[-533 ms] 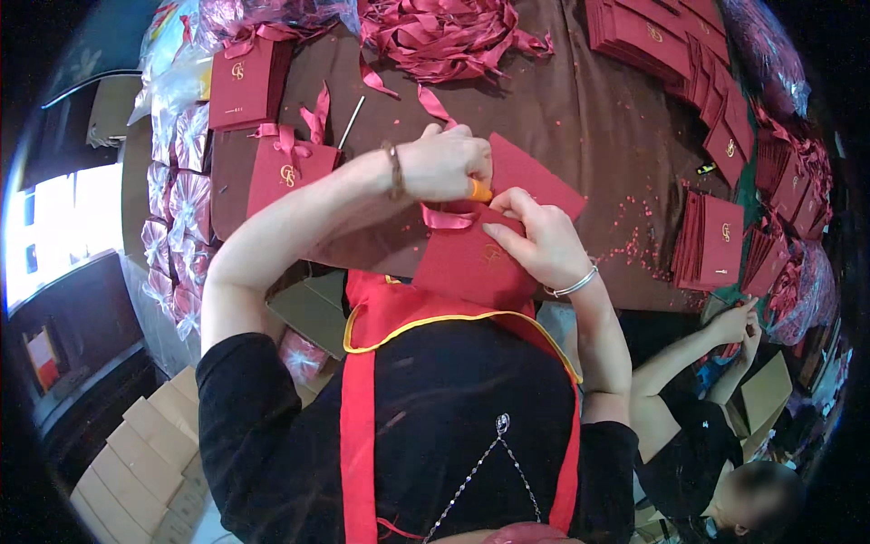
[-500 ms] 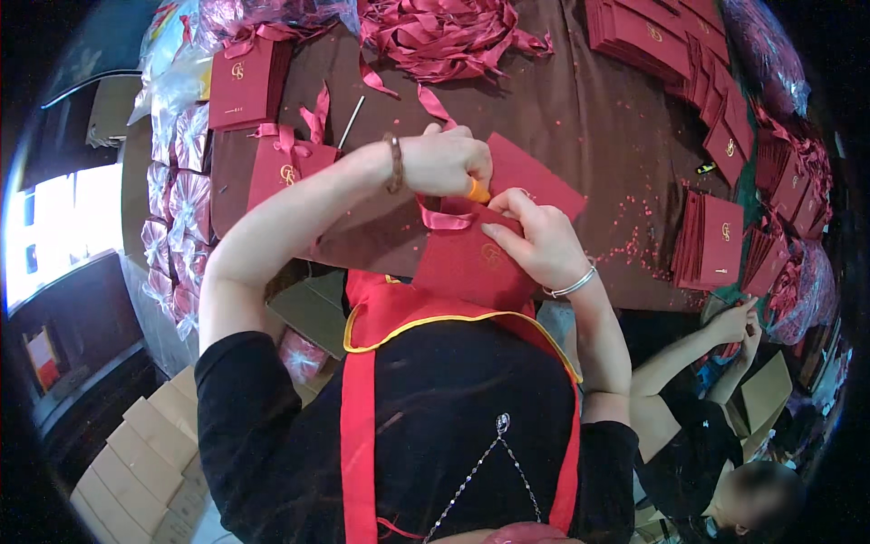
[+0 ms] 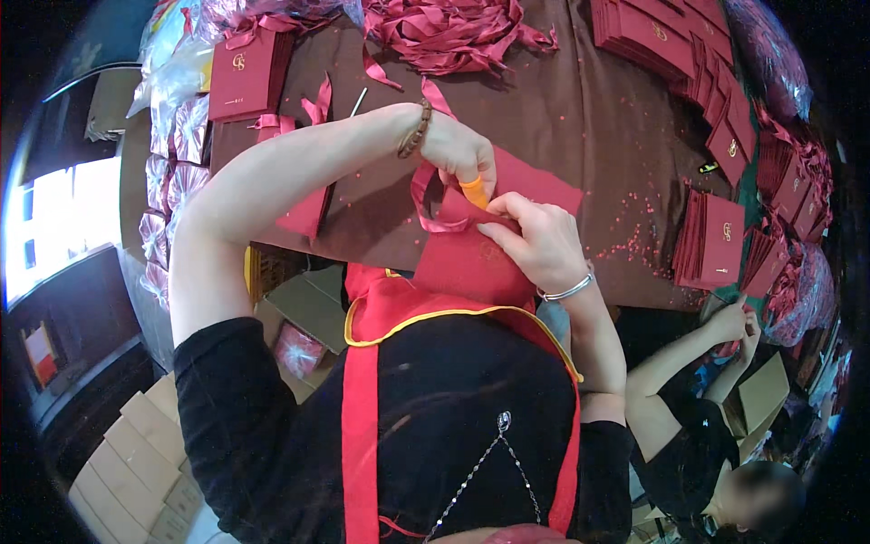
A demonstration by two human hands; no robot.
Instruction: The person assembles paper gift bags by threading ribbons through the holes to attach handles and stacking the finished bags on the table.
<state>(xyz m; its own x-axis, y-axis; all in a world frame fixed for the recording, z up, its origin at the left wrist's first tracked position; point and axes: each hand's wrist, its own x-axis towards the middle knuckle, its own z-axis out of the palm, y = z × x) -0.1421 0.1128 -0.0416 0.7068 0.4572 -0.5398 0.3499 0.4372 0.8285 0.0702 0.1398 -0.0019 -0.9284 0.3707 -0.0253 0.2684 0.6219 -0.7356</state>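
Observation:
A dark red paper bag (image 3: 467, 263) with a gold emblem leans against my apron at the table's near edge. My right hand (image 3: 541, 243) pinches its upper edge between thumb and fingers. Curled over the bag's mouth is my left hand (image 3: 460, 159), an orange finger cover (image 3: 475, 192) on one finger pointing down at the bag's edge. What its fingertips grip is hidden. A rose-red satin ribbon (image 3: 422, 201) loops beside the left hand and over the bag's front. Behind both hands lies another red panel (image 3: 548, 190); whether it joins the bag I cannot tell.
A ribbon heap (image 3: 444, 36) lies at the back of the brown-covered table (image 3: 362, 227). Red bags stand in stacks at left (image 3: 246, 77) and right (image 3: 711, 238). Cardboard boxes (image 3: 136, 453) are at lower left. Another person's hands (image 3: 739, 326) work at right.
My left hand has moved slightly down and right, and its elbow has swung out left. The ribbon loop now shows wider. My right hand keeps its pinch on the bag.

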